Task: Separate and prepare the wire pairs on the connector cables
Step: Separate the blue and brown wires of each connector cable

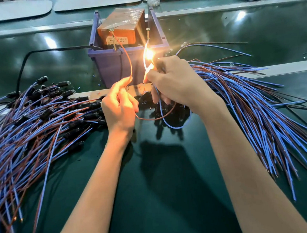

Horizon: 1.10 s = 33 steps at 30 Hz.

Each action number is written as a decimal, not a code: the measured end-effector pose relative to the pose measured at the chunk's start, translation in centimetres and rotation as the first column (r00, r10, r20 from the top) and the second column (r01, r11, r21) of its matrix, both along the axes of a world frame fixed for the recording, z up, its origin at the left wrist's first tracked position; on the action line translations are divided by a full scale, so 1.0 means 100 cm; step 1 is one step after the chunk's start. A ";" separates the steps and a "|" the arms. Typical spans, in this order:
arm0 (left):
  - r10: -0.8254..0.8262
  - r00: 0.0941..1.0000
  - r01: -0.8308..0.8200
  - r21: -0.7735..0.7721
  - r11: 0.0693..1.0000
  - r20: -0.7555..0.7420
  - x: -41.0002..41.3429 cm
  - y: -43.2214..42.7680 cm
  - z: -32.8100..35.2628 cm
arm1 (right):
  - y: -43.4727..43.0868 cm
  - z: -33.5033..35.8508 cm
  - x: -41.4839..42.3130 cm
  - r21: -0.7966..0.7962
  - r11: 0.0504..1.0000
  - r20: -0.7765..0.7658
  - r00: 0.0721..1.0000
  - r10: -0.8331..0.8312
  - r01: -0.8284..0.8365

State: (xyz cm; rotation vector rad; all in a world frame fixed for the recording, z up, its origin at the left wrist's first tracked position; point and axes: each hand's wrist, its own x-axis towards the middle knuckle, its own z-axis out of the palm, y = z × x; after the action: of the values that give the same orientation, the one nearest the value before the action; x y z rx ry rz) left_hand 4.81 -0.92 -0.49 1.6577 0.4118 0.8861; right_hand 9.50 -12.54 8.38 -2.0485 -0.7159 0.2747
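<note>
Head view: one wire pair held apart on the worktop (155, 182), just before the purple bin (113, 63).
Left hand (119, 108) pinches the brown wire (129, 62), right hand (175, 83) grips the blue wire (177, 128); both wires rise toward the bin, right hand nearer.

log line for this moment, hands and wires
left hand pinches brown wire | right hand grips blue wire | bright glow above right hand | brown wire runs to box in purple bin
</note>
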 end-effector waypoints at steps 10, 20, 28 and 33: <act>-0.006 1.000 0.006 -0.042 0.999 -0.001 0.000 0.000 0.000 | -0.001 0.000 0.002 -0.006 1.000 0.013 1.000 0.017 -0.017; -0.225 0.949 0.300 -0.406 0.863 0.221 -0.008 0.000 0.008 | -0.006 0.005 -0.013 -0.122 0.935 -0.156 0.937 0.313 -0.333; -0.142 0.968 0.203 -0.310 0.929 0.209 -0.007 0.001 0.011 | -0.013 0.016 -0.004 -0.335 0.940 0.158 0.987 -0.019 0.072; -0.096 0.974 0.156 -0.303 0.940 0.203 -0.008 -0.002 0.010 | -0.026 0.020 0.013 -0.201 0.920 0.248 0.926 -0.286 0.338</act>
State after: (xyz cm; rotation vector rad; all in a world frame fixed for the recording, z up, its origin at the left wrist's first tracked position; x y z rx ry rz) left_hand 4.03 -1.09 0.50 1.2784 0.2973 0.8226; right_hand 10.79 -15.19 10.37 -2.4132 -0.4851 -0.0495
